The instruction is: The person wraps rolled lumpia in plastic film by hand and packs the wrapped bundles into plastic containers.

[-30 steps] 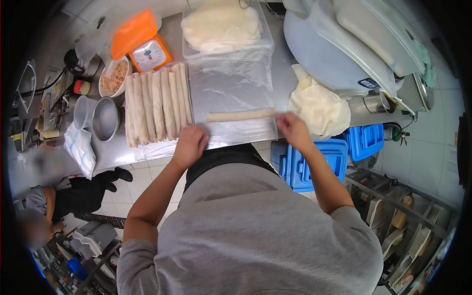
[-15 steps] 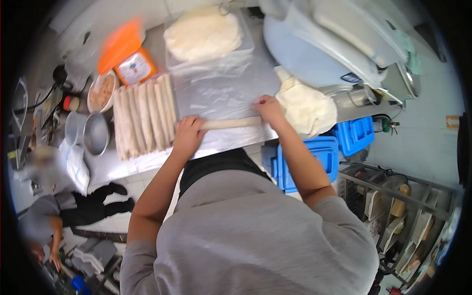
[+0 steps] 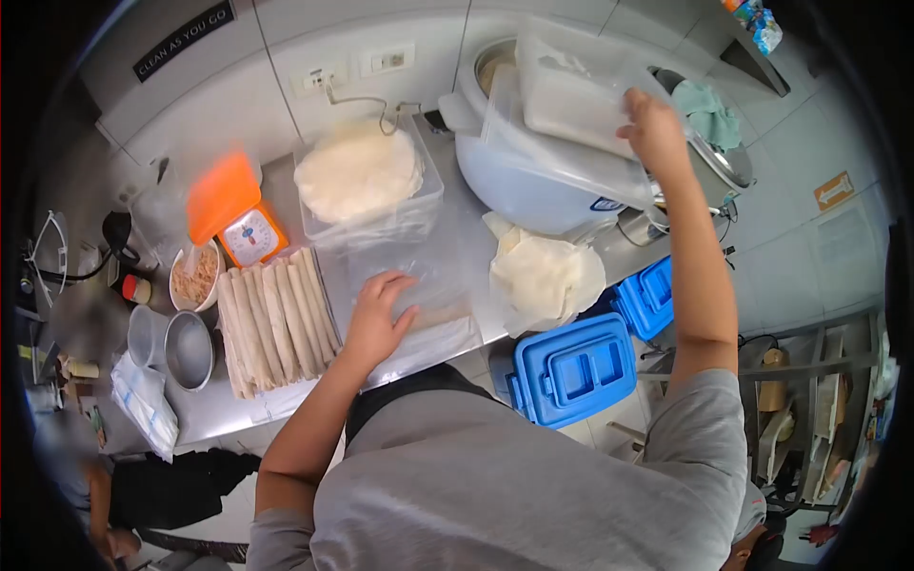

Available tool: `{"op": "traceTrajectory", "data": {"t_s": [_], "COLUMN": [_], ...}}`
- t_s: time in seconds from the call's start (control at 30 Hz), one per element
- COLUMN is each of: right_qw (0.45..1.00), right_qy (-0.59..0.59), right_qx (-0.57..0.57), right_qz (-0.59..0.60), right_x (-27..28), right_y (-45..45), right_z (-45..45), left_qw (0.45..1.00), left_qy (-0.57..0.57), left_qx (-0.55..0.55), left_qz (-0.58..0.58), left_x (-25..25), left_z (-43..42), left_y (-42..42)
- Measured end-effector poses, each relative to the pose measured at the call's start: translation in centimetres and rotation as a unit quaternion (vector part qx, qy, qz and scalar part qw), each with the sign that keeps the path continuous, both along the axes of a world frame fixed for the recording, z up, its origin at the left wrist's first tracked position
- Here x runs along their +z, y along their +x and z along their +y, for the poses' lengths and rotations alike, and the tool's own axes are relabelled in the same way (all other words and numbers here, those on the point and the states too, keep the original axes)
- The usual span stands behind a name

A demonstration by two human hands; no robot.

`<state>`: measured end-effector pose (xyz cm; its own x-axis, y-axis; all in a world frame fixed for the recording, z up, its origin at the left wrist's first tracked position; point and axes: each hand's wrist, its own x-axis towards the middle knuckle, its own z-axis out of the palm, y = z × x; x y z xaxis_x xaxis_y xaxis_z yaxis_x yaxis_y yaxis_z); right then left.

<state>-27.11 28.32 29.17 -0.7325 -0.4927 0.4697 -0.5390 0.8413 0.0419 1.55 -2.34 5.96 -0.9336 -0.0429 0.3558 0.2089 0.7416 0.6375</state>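
Note:
My left hand (image 3: 379, 319) rests with spread fingers over the clear plastic sheet (image 3: 405, 262) on the steel table. Beside its fingertips lies a single pale rolled wrapper (image 3: 446, 313), partly hidden by the hand. My right hand (image 3: 654, 133) is raised at the far right, thumb and fingers apart, against the side of a translucent plastic container (image 3: 576, 105) on top of a large whitish tub (image 3: 528, 186). Whether it touches the container is unclear. Several finished rolls (image 3: 276, 324) lie side by side left of my left hand. A loose stack of thin round wrappers (image 3: 547, 276) sits on the right.
A clear box of wrappers (image 3: 433, 186) stands at the back, with an orange scale (image 3: 252, 238) to its left. A bowl of filling (image 3: 195, 276) and a metal bowl (image 3: 188, 352) are farther left. Blue lidded bins (image 3: 576, 366) stand below the table's right edge.
My right hand has left the end of the roll and moved up and right to the translucent container. My left hand has spread its fingers near the roll. The view has tilted up.

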Motion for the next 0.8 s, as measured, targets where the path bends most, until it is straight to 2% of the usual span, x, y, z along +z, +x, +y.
{"op": "traceTrajectory", "data": {"t_s": [0.03, 0.13, 0.17, 0.27, 0.37, 0.43, 0.53, 0.67, 0.8], "right_qw": [1.000, 0.983, 0.978, 0.966, 0.971, 0.971, 0.974, 0.983, 0.974], "right_qy": [0.007, -0.010, -0.021, -0.046, -0.045, -0.055, -0.036, -0.024, -0.054], "right_qx": [-0.015, 0.029, 0.045, 0.071, 0.038, 0.024, -0.053, -0.134, -0.221], "right_qz": [-0.012, 0.180, 0.202, 0.244, 0.231, 0.233, 0.216, 0.126, 0.023], "right_x": [-0.3, -2.9, -3.1, -3.1, -1.7, -1.7, -4.0, -7.4, -10.6], "right_y": [-0.4, 1.3, 2.1, 5.0, 11.2, 16.2, 24.9, 34.7, 38.0], "right_z": [0.1, 1.2, 1.6, 2.9, 5.6, 8.3, 12.5, 14.7, 15.8], "left_qw": [1.000, 0.994, 0.991, 0.977, 0.956, 0.940, 0.941, 0.935, 0.904], "left_qy": [0.013, 0.058, 0.078, 0.145, 0.220, 0.252, 0.214, 0.200, 0.205], "left_qx": [-0.001, -0.007, -0.020, -0.068, -0.128, -0.166, -0.206, -0.288, -0.375], "left_qz": [0.009, 0.093, 0.109, 0.141, 0.145, 0.157, 0.164, 0.062, -0.017], "left_x": [1.7, 5.6, 7.1, 12.0, 15.1, 15.3, 14.9, 11.7, 10.2], "left_z": [0.4, 1.2, 1.6, 2.8, 4.9, 6.3, 7.4, 9.4, 13.2], "left_y": [-0.8, -3.6, -4.4, -7.1, -8.7, -9.3, -7.9, -6.4, -5.7]}}
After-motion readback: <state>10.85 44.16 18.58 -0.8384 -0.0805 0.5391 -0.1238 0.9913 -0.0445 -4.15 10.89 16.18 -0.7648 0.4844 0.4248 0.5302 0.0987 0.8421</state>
